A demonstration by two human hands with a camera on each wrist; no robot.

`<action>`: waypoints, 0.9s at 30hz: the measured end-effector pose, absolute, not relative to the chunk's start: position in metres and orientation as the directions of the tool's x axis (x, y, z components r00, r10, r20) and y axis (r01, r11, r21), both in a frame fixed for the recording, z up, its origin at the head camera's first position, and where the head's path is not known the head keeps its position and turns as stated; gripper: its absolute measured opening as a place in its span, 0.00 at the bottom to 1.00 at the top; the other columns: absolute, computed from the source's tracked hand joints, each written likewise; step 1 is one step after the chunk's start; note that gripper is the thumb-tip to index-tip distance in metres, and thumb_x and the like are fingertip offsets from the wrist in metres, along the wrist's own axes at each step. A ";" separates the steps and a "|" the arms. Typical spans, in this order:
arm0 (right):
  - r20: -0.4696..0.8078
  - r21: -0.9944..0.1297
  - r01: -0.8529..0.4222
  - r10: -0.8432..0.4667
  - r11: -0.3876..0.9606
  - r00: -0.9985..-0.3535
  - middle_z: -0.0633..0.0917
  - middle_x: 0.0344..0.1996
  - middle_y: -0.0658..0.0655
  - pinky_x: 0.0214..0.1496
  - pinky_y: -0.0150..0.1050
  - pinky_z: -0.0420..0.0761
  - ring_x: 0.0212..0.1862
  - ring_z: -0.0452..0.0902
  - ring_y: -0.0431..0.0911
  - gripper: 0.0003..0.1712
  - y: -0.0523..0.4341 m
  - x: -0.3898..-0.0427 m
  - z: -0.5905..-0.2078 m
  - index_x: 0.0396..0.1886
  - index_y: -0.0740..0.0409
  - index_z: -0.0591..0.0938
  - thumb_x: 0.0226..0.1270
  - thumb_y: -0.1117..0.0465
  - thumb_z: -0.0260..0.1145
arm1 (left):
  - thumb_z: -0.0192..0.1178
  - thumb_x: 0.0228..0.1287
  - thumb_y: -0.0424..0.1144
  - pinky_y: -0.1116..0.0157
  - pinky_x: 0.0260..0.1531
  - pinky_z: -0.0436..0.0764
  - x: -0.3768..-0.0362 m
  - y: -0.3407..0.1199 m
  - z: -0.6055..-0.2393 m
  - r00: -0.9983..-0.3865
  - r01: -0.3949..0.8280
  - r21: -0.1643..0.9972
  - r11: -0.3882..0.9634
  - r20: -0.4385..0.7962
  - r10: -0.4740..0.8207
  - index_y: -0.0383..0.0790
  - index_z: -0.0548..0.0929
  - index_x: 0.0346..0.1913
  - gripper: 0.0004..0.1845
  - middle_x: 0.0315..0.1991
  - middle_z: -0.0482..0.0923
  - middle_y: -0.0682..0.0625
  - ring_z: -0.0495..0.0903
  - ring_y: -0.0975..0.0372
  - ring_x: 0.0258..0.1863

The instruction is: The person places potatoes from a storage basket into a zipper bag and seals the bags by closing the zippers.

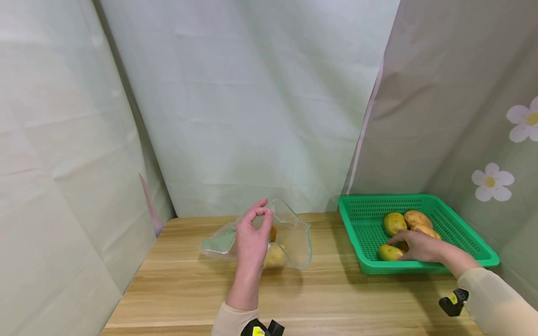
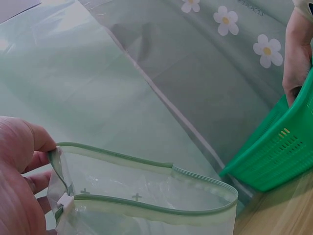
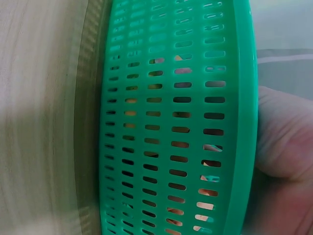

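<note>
From the head view, I see the left hand [image 1: 252,238] raised over a clear zip bag [image 1: 294,240] that stands on the wooden table [image 1: 336,298]. Thumb and forefinger pinch the near edge of the bag's mouth and hold it open. Inside the bag lies at least one potato [image 1: 275,255], low and partly behind the hand. To the right stands a green basket [image 1: 475,240], well apart from the bag. The right hand [image 1: 420,246] is inside the basket, palm down, its fingers bent over the potatoes. It touches the nearest yellow potato [image 1: 388,252], and two more potatoes [image 1: 405,220] lie just behind it. I cannot tell from here whether the fingers really close around one.

In the left wrist view, the thumb side of the left hand [image 2: 19,161] fills the left edge. It holds the green zip rim of the bag [image 2: 146,196] close to the white slider, and the mouth stays wide open. At the right I see a corner of the basket [image 2: 279,152] and the right hand [image 2: 296,54] going over its rim.

In the right wrist view, the slotted wall of the basket [image 3: 171,122] covers almost all. Part of the right hand [image 3: 283,147] shows behind the rim, blurred, so its grip is not clear to me.
</note>
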State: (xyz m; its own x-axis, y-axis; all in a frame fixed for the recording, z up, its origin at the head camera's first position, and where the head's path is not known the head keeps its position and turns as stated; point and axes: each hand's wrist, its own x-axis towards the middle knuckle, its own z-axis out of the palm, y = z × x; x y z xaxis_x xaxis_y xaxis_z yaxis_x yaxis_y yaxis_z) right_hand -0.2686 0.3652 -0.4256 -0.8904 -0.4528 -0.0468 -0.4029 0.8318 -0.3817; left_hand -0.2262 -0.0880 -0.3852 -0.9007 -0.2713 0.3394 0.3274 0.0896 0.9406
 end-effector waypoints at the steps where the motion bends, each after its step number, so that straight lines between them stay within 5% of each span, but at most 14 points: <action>1: -0.045 -0.377 -0.408 -0.456 0.831 -0.889 0.85 0.61 0.75 0.69 0.86 0.59 0.72 0.64 0.85 0.27 0.365 -0.268 -0.426 0.57 0.68 0.88 0.59 0.64 0.86 | 0.68 0.79 0.40 0.35 0.79 0.58 -0.226 -0.088 -0.385 -0.902 0.326 0.941 0.088 0.338 -0.270 0.34 0.89 0.46 0.10 0.69 0.84 0.55 0.69 0.51 0.80; 10: -0.020 -0.348 -0.436 -0.471 0.830 -0.882 0.88 0.59 0.69 0.68 0.87 0.58 0.71 0.68 0.83 0.28 0.361 -0.269 -0.427 0.58 0.68 0.89 0.60 0.61 0.86 | 0.67 0.79 0.41 0.35 0.80 0.56 -0.226 -0.089 -0.387 -0.905 0.323 0.943 0.075 0.331 -0.267 0.34 0.89 0.47 0.11 0.69 0.84 0.59 0.68 0.51 0.80; 17: 0.009 -0.337 -0.444 -0.469 0.830 -0.883 0.88 0.57 0.67 0.64 0.78 0.73 0.61 0.81 0.72 0.30 0.359 -0.270 -0.430 0.59 0.67 0.89 0.62 0.57 0.86 | 0.67 0.79 0.41 0.34 0.79 0.55 -0.226 -0.089 -0.387 -0.901 0.336 0.939 0.069 0.342 -0.268 0.33 0.89 0.47 0.11 0.69 0.84 0.59 0.68 0.51 0.80; 23: 0.005 -0.387 -0.405 -0.437 0.828 -0.899 0.88 0.59 0.64 0.57 0.55 0.84 0.56 0.84 0.61 0.33 0.358 -0.271 -0.432 0.63 0.66 0.87 0.64 0.53 0.86 | 0.67 0.79 0.39 0.35 0.80 0.55 -0.227 -0.089 -0.388 -0.893 0.349 0.934 0.081 0.357 -0.275 0.33 0.88 0.45 0.10 0.68 0.85 0.54 0.70 0.51 0.79; 27: 0.006 -0.434 -0.373 -0.412 0.820 -0.911 0.89 0.56 0.61 0.46 0.40 0.79 0.48 0.80 0.50 0.36 0.356 -0.271 -0.433 0.66 0.65 0.86 0.65 0.51 0.85 | 0.67 0.78 0.39 0.35 0.80 0.55 -0.227 -0.089 -0.387 -0.892 0.350 0.933 0.084 0.360 -0.275 0.33 0.88 0.46 0.10 0.68 0.85 0.55 0.70 0.50 0.79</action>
State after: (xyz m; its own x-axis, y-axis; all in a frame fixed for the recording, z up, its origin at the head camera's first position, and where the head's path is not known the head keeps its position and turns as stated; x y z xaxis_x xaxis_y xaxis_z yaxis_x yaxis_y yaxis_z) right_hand -0.2711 0.3562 -0.4326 -0.9114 -0.4115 0.0061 -0.3731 0.8198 -0.4344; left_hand -0.2268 -0.0894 -0.3870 -0.8917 -0.2749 0.3596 0.3503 0.0841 0.9329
